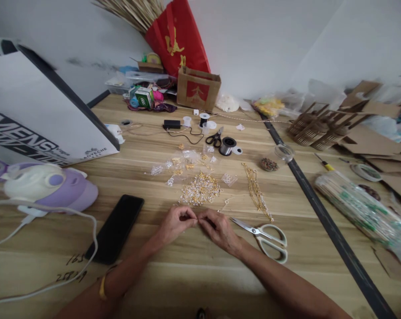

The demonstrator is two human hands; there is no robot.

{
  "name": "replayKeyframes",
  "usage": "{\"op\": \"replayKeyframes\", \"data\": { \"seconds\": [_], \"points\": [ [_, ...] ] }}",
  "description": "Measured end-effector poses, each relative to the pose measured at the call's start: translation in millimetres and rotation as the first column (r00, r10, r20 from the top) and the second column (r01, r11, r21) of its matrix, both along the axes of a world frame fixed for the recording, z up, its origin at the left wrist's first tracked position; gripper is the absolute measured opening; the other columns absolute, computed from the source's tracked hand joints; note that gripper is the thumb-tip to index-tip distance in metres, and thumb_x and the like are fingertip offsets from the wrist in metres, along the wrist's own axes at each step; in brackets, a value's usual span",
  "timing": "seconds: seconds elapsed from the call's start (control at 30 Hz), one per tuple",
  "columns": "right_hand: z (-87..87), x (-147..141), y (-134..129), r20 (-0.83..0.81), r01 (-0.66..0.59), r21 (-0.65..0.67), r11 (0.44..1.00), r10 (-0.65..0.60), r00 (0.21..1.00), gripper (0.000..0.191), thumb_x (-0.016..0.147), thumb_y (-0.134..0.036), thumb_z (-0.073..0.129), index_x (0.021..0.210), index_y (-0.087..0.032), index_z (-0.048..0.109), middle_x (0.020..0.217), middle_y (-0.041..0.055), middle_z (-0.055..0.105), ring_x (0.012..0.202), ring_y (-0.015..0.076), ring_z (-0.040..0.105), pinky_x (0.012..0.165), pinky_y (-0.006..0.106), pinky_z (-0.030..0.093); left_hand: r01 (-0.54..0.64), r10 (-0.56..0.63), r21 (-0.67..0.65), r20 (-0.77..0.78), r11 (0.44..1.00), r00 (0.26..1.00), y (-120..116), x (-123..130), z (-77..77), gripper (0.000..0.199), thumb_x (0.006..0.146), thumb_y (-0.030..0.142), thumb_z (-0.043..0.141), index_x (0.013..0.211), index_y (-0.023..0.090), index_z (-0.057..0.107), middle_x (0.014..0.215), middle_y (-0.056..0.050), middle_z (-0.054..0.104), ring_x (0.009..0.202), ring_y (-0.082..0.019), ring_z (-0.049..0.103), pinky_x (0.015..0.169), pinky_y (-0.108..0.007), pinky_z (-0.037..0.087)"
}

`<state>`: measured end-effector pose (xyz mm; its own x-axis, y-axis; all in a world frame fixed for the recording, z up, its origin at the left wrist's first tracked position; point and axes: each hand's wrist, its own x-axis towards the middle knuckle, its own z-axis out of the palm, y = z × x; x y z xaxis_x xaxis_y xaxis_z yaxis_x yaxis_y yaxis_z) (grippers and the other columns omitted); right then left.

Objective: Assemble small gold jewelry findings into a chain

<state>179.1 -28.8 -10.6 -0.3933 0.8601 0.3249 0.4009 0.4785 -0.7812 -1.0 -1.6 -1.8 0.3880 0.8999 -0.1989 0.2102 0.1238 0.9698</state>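
Note:
My left hand point(177, 223) and my right hand point(219, 228) meet over the near middle of the table, each in a pinch with the fingertips touching. Whatever sits between the fingertips is too small to make out. Just beyond them lies a loose pile of gold and silver jewelry pieces point(200, 189). A short bit of chain point(225, 203) rests past my right knuckles. Scissors with pale handles point(258, 231) lie to the right of my right hand, blades toward it. Farther right are long gold chains point(255, 190). Small bags of findings point(177, 173) spread behind the pile.
On the left are a black phone point(117, 228), a purple and white appliance point(54, 184) with a white cable, and a large box point(44, 110). Behind stand wire spools point(227, 146), black scissors point(214, 138) and a paper bag point(198, 88). Wrapped sticks point(360, 204) lie right.

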Motion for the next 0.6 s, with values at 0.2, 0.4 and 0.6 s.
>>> {"op": "replayKeyframes", "data": {
  "seconds": [0.2, 0.4, 0.6],
  "points": [
    [-0.1, 0.0, -0.4, -0.001, 0.017, 0.015, 1.000, -0.017, 1.000, 0.019, 0.095, -0.027, 0.044, 0.085, -0.018, 0.057, 0.074, 0.0035, 0.062, 0.065, 0.0138, 0.057, 0.062, 0.023, 0.044, 0.026, -0.026, 0.009, 0.004, 1.000, 1.000, -0.4, 0.9, 2.7, 0.009, 0.068, 0.022, 0.064, 0.064, 0.015, 0.059, 0.056, 0.004, 0.054, 0.054, -0.010, 0.048, 0.052, -0.020, 0.039],
    [-2.8, 1.0, -1.7, 0.011, 0.009, 0.012, 1.000, -0.009, 1.000, 0.017, 0.095, -0.025, 0.044, 0.085, -0.018, 0.056, 0.075, 0.0037, 0.062, 0.067, 0.0139, 0.056, 0.064, 0.024, 0.044, 0.064, -0.063, 0.045, -0.010, 0.997, 0.998, -0.4, 1.1, 0.3, 0.010, 0.069, 0.023, 0.064, 0.066, 0.015, 0.059, 0.064, 0.001, 0.058, 0.061, -0.011, 0.051, 0.056, -0.021, 0.040],
    [-2.3, 1.9, -1.7, 0.027, -0.012, -0.015, 1.000, 0.013, 1.000, 0.015, 0.096, -0.024, 0.042, 0.088, -0.019, 0.054, 0.078, 0.0037, 0.061, 0.070, 0.0145, 0.056, 0.065, 0.025, 0.044, 0.077, -0.077, 0.052, 0.005, 0.996, 0.997, -1.3, 1.7, 0.7, 0.011, 0.070, 0.023, 0.064, 0.066, 0.015, 0.059, 0.063, 0.001, 0.057, 0.061, -0.012, 0.051, 0.057, -0.022, 0.040]
  ]
}}
